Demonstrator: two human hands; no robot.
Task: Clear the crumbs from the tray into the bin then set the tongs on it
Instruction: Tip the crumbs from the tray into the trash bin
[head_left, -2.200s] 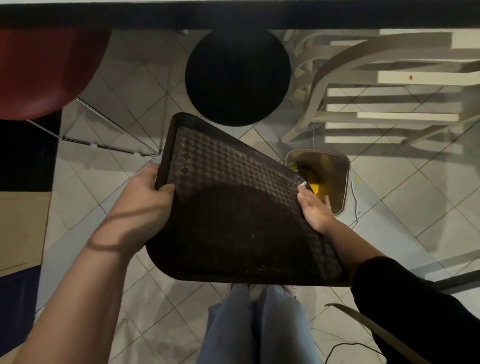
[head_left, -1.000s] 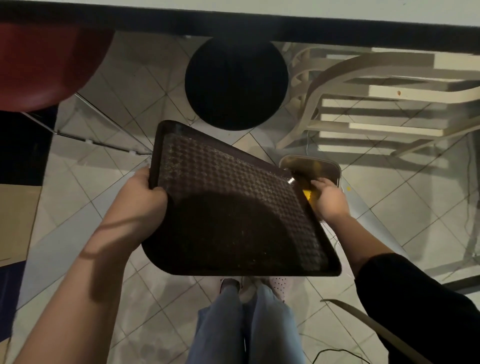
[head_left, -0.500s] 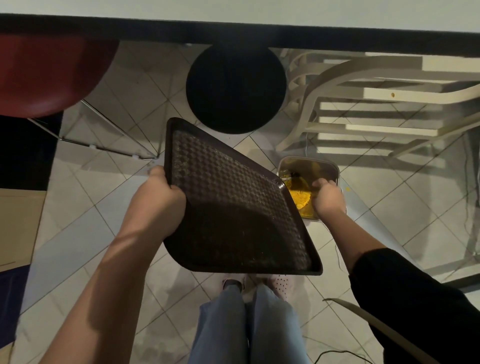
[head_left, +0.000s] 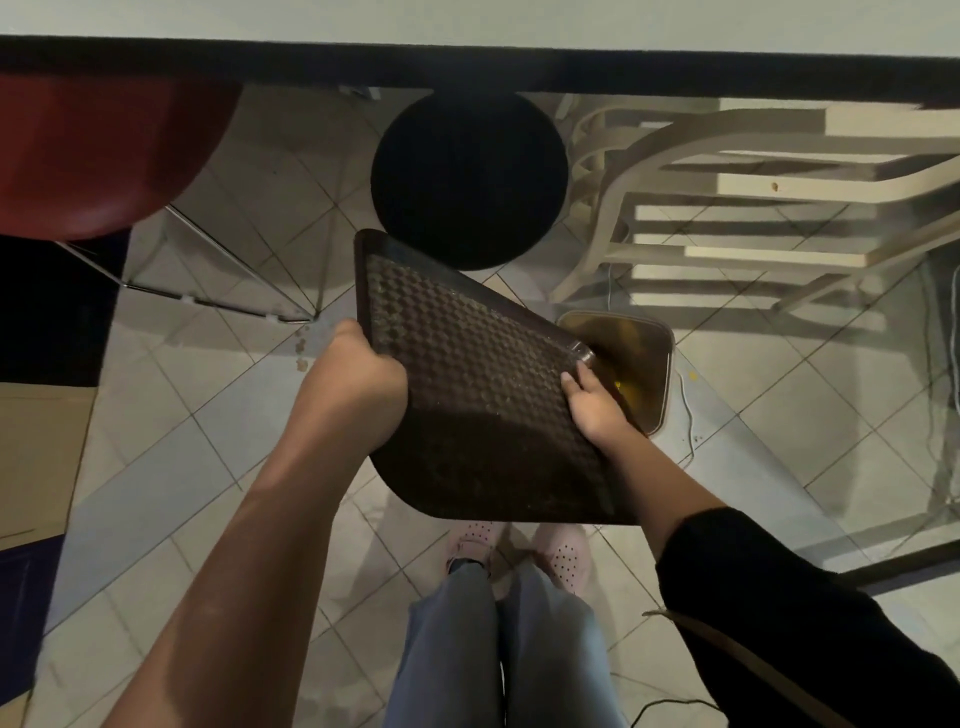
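- Dark brown textured rectangular plastic tray (head_left: 478, 374) held tilted; far-right corner over small rounded floor bin (head_left: 649, 353).
- Left hand (head_left: 358, 374) clasps left rim; right hand (head_left: 595, 410) clasps right rim, nearer bin.
- Tongs not in view.

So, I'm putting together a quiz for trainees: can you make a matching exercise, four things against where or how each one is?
Things:
1 tray
2 bin
3 round seat
4 slatted chair

Descriptions:
A black, beyond the tray's far edge
B on the floor, below the tray's far right corner
C cream, upper right
D tilted, gripped by left hand and right hand

Pairs: 1-D, 2-B, 3-A, 4-C
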